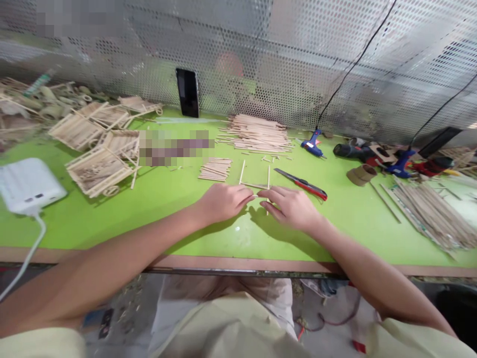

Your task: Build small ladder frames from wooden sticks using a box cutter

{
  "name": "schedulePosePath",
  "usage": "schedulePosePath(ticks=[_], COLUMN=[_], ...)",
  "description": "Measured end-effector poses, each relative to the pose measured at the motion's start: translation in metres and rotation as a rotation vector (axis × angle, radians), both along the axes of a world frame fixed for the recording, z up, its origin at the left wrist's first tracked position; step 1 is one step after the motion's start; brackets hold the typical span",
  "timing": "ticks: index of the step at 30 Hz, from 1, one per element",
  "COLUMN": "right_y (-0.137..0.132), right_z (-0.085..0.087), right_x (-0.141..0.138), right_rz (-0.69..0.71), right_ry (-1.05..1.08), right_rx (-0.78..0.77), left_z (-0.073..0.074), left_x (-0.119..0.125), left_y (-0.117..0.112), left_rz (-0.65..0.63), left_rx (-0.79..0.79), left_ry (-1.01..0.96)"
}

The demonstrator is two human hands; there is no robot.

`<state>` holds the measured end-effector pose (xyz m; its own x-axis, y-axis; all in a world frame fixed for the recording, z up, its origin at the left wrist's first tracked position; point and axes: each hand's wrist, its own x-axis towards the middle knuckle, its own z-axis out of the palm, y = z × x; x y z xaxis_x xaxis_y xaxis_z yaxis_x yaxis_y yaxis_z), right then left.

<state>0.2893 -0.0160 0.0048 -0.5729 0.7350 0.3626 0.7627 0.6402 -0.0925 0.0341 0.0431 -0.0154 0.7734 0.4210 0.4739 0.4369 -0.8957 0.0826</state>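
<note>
Sticks (257, 186) touching both hands' fingertips.

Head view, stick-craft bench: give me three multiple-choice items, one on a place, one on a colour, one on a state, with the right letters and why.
1. Where does the phone stand?
A. Upright against the perforated back wall
B. Flat by the power bank
C. On the large stick pile

2. What colour is the table top?
A. Blue
B. Light green
C. Red

3. What are the left hand and right hand doing?
A. Both gripping a glue gun
B. Resting in the lap
C. Fingertips meeting on thin sticks laid on the table

Answers: 1 A, the dark phone leans upright at the mesh wall. 2 B, the surface is light green all over. 3 C, both hands lie on the table with fingers pinched at the small stick frame; the blue glue gun lies untouched farther back, and the red-handled knife lies beside the right hand.
</note>
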Motion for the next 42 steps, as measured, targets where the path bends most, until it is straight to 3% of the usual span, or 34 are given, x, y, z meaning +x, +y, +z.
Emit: schedulePosePath(ticks=[10, 17, 24, 31, 34, 38, 42], right_y=[-0.003, -0.007, -0.005, -0.004, -0.004, -0.004, -0.004], right_z=[-0.011, -0.013, -0.014, -0.007, -0.008, -0.012, -0.015], right_x=[-0.007, -0.008, -0.003, 0.002, 0.001, 0.0, 0.001], right_rz=[-0.069, -0.077, 0.033, 0.166, 0.163, 0.054, 0.047], right_ry=[0.079, 0.087, 0.069, -0.035, -0.078, -0.036, -0.008], right_rx=[0.009, 0.031, 0.092, 0.106, 0.097, 0.079, 0.027], left_z=[0.0, 0.002, 0.002, 0.001, -0.003, -0.006, -0.005], left_x=[0.007, 0.006, 0.0, -0.006, -0.005, -0.002, 0.0], left_y=[-0.01, -0.014, -0.002, 0.001, 0.001, 0.0, -0.002], left_rz=[0.051, 0.048, -0.144, -0.22, -0.186, -0.124, -0.121], left_rx=[0.041, -0.032, 0.022, 0.033, 0.018, -0.007, 0.01], left_ry=[-0.079, -0.108, -0.058, 0.057, 0.102, 0.013, -0.038])
